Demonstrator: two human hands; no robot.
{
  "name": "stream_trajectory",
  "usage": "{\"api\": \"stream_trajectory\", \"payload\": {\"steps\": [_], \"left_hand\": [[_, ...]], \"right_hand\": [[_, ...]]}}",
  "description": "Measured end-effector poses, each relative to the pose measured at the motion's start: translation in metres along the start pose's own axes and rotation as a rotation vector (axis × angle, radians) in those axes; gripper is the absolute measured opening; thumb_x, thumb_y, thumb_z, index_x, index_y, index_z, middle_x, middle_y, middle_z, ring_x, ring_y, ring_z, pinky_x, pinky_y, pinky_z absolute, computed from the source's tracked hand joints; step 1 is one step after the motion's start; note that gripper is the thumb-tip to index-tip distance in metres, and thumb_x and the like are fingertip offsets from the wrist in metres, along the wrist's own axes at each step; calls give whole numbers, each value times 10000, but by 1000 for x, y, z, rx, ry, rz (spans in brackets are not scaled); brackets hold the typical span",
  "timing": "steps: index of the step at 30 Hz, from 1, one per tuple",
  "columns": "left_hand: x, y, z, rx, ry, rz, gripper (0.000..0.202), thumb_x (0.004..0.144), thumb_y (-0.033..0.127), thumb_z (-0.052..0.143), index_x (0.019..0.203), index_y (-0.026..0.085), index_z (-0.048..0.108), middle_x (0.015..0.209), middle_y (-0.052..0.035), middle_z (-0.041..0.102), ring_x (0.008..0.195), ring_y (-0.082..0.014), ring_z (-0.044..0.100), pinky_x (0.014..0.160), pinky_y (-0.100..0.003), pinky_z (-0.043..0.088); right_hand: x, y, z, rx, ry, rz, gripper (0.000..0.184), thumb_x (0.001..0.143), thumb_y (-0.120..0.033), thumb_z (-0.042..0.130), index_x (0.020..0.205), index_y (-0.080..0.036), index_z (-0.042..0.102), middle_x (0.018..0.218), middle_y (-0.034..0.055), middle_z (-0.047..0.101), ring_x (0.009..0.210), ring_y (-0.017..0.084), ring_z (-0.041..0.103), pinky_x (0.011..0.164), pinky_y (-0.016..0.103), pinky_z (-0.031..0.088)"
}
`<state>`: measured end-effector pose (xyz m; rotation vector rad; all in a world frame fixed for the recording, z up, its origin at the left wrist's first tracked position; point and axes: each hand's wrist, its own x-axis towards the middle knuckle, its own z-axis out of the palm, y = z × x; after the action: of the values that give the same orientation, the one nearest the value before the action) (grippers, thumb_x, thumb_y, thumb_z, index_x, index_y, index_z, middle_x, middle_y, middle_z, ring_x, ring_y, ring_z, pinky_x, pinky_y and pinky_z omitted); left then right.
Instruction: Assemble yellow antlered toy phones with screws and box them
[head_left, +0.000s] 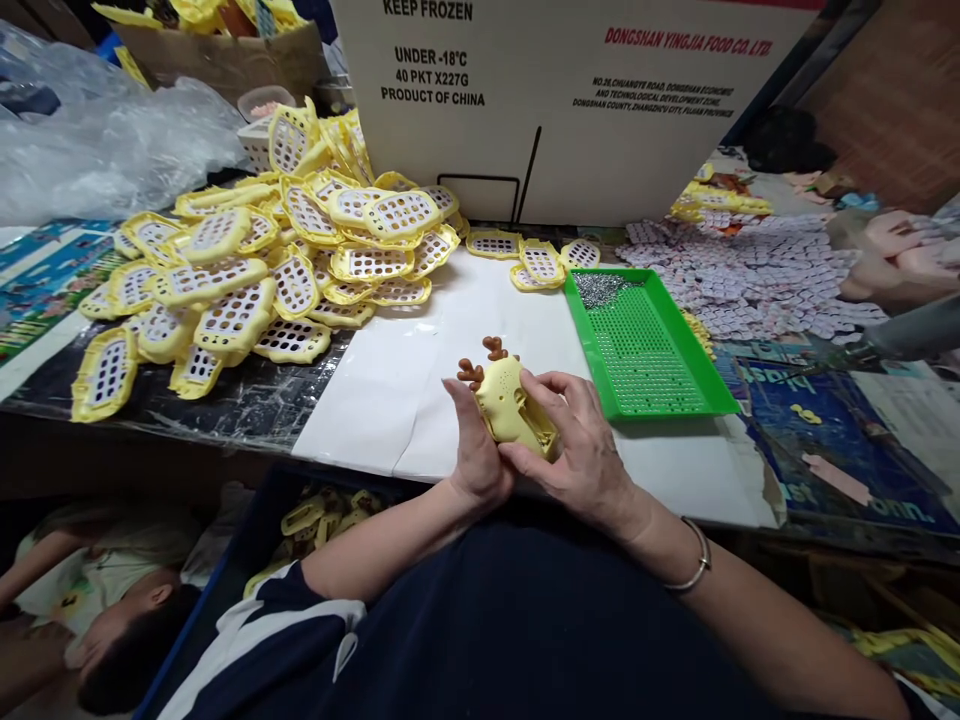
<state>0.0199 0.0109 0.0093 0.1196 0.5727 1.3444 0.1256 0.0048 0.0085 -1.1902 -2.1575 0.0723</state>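
Over the white work sheet point(390, 390), both hands hold a yellow plastic toy casing point(501, 397) with brown antlers point(471, 371) and an opening in its lower part. My left hand point(480, 450) supports it from the left, thumb raised beside the antlers; its other fingers are mostly hidden. On the right side, my right hand point(585, 445) grips the casing between thumb and bent fingers. To the right of the hands lies a green perforated tray point(675, 413), with small metal screws point(600, 288) heaped in its far left corner.
Yellow casings with white keypad faces point(232, 310) are piled at left. A large carton point(555, 130) stands behind. Many small white pieces point(750, 270) spread at right near a grey tool point(915, 332). A blue bin point(225, 580) sits below; a person point(97, 590) is at lower left.
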Motion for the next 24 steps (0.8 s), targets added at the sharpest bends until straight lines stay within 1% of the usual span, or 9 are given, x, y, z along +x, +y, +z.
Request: {"api": "stream_trajectory", "payload": {"steps": [2,3,6,11,13,15,17,21,24], "left_hand": [[-2,-1,-3,74,-49,33,617,572,693,704,930,192,666,804,-27,682,836,-209,670,778,-305,520],[-2,-1,-5,122,-60,53,555,567,607,764,928,197,666,801,-13,677,801,-187,664,754,-286,516],[-3,-1,-11,259,-75,130,347,655,420,777,894,190,673,796,9,665,738,-137,638,704,-243,502],[-5,2,-16,411,-123,220,244,749,338,708,920,167,686,849,-21,686,763,-140,638,720,-242,505],[-6,2,-14,388,-109,198,257,730,335,721,921,170,679,839,-21,693,750,-147,648,709,-249,510],[-7,2,-10,335,-101,128,295,695,350,738,908,158,672,831,-35,701,752,-172,664,719,-276,520],[-6,2,-6,269,-54,83,327,664,368,748,890,147,667,820,-43,704,765,-193,674,756,-308,525],[-1,-1,-1,164,131,124,304,675,331,732,922,173,653,827,-9,701,826,-187,674,837,-314,505],[1,-3,2,115,95,104,265,804,399,613,944,180,663,871,-22,712,887,-192,675,884,-317,487]], "right_hand": [[0,-1,-1,3,9,-20,552,815,-353,586,1320,-174,455,1102,121,492,993,255,483,848,442,475],[-1,-1,-1,3,10,-27,545,819,-340,582,1322,-177,453,1103,120,491,991,254,485,844,440,475],[-2,-1,-2,-6,1,-46,529,826,-320,573,1316,-164,451,1105,128,492,997,256,495,837,442,475],[-2,2,-9,37,19,-61,436,859,-361,562,1245,-171,490,1111,127,533,1024,255,523,858,447,473],[0,4,-14,83,62,-8,366,888,-371,531,1203,-187,512,1079,110,559,1008,235,545,858,422,486],[1,7,-17,87,95,46,359,913,-390,488,1198,-173,519,1068,116,573,998,226,557,857,402,497],[2,8,-17,42,83,54,415,921,-431,458,1206,-138,529,1068,136,584,994,236,555,857,408,499],[-3,8,-10,-66,2,-36,656,863,-567,480,1274,-55,497,1128,194,590,1023,289,528,892,482,484],[-5,7,-4,-100,-16,-55,773,847,-597,479,1340,-4,422,1208,239,556,1069,310,513,925,509,476]]}}
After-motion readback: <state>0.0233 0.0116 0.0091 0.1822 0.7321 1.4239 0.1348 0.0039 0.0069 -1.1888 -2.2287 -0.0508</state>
